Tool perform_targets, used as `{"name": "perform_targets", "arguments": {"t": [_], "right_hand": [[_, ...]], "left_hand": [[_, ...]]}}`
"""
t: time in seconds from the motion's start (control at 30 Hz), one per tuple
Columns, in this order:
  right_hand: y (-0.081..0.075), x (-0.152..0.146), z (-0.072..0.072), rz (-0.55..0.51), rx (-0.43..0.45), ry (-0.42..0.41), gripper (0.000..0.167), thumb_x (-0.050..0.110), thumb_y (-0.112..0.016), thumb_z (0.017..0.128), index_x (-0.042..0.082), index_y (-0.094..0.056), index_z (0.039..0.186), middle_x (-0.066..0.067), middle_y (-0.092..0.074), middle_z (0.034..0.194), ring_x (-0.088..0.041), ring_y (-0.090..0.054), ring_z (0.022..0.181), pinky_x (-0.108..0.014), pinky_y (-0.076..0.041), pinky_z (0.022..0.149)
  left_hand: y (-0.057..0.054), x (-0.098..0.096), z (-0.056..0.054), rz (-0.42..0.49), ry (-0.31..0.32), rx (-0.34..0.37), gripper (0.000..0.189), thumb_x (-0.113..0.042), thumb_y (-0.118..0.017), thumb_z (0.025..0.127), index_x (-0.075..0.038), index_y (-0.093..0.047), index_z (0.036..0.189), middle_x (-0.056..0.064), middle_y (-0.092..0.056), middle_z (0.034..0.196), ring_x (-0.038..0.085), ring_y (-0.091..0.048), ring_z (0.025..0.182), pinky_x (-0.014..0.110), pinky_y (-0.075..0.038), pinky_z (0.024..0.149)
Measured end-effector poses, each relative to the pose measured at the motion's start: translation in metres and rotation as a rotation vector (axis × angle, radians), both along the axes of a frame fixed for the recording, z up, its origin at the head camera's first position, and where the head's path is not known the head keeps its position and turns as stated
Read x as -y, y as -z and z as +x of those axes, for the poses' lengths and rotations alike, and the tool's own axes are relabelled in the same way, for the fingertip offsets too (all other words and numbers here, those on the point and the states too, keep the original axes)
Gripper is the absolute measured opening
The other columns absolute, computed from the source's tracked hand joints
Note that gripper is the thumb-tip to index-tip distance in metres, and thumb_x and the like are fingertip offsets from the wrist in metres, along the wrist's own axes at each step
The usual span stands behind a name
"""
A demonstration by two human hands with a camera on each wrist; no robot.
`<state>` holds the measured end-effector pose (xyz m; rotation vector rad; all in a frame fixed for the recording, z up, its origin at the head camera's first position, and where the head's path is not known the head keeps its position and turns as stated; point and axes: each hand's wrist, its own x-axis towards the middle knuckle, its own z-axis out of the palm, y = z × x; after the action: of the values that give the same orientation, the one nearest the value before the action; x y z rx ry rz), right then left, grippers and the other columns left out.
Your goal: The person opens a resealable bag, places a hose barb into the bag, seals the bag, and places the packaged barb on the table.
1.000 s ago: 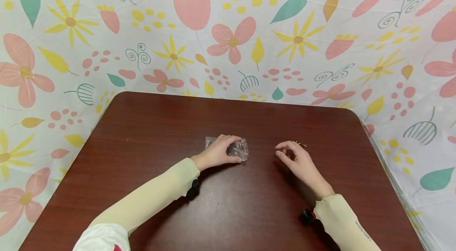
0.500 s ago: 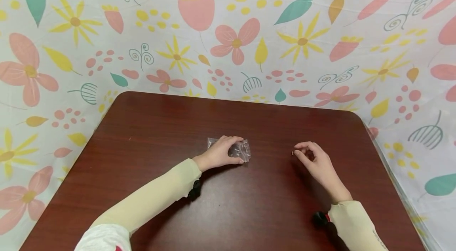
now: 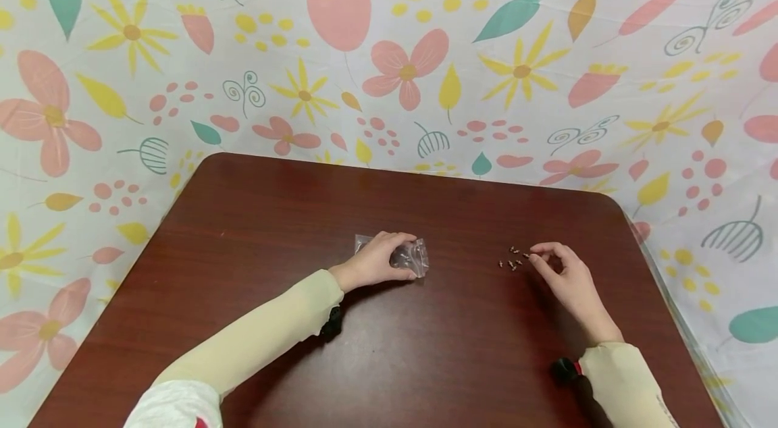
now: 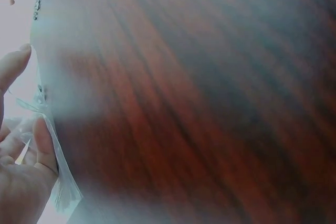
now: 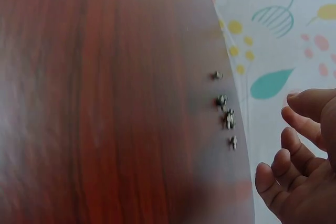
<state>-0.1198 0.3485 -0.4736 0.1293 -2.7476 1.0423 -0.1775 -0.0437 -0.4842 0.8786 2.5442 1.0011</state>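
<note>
In the head view my left hand [image 3: 378,258] holds a small clear zip bag [image 3: 417,256] at the table's middle. Its thumb and index finger curve with a gap between their tips, and part of the bag lies under the hand. The left wrist view shows the crumpled plastic bag [image 4: 64,182] against the fingers. Several small metal screw-like pieces [image 3: 512,264] lie loose to the right. Just right of them is my right hand [image 3: 565,273], its fingertips close to the nearest piece. In the right wrist view the right hand [image 5: 304,156] has loosely bent fingers, with nothing visible between them.
A dark red-brown wooden table [image 3: 389,360] carries everything. Behind it and at its sides hangs a white cloth [image 3: 389,77] printed with flowers and leaves. Black wrist-worn devices [image 3: 565,370] sit below both forearms.
My right hand has moved right, from over the small metal pieces to beside them, so they now show. My left hand stays at the bag. The head view has shifted slightly.
</note>
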Motion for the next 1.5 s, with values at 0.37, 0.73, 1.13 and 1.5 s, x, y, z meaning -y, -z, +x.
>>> {"name": "perform_targets", "arguments": {"t": [0.37,0.73,1.13,1.5], "right_hand": [[0.009,-0.023,-0.01,0.033,0.037,0.007,0.021,0.02,-0.067,0.103,0.005,-0.071,0.117,-0.005,-0.061,0.097,-0.003,-0.05,0.079,-0.019,-0.038,0.068],[0.013,-0.026,-0.022,0.125,0.104,-0.06,0.018,0.015,-0.072,0.1,0.003,-0.071,0.113,-0.006,-0.057,0.092,-0.01,-0.046,0.073,-0.028,-0.039,0.063],[0.013,-0.022,-0.029,0.158,0.158,-0.081,0.017,0.011,-0.073,0.098,0.003,-0.07,0.112,-0.007,-0.057,0.092,-0.015,-0.046,0.074,-0.032,-0.038,0.066],[0.014,-0.019,-0.032,0.179,0.167,-0.071,0.016,0.014,-0.071,0.1,0.005,-0.069,0.112,-0.007,-0.057,0.092,-0.02,-0.047,0.078,-0.038,-0.037,0.069]], "left_hand": [[0.0,-0.001,-0.001,-0.008,-0.007,-0.044,0.071,-0.034,-0.084,0.09,-0.011,-0.054,0.15,0.006,-0.066,0.139,0.028,-0.054,0.126,0.041,-0.046,0.107],[0.002,0.0,-0.001,-0.009,-0.007,-0.026,0.072,-0.035,-0.082,0.091,-0.011,-0.052,0.151,0.006,-0.063,0.142,0.028,-0.052,0.13,0.042,-0.045,0.109],[0.003,0.0,0.0,-0.011,-0.007,-0.022,0.071,-0.036,-0.081,0.092,-0.011,-0.052,0.151,0.006,-0.061,0.144,0.028,-0.051,0.132,0.042,-0.045,0.109],[0.001,0.0,0.0,0.004,0.0,-0.006,0.071,-0.035,-0.081,0.092,-0.011,-0.052,0.151,0.007,-0.061,0.145,0.029,-0.051,0.132,0.043,-0.045,0.108]]}}
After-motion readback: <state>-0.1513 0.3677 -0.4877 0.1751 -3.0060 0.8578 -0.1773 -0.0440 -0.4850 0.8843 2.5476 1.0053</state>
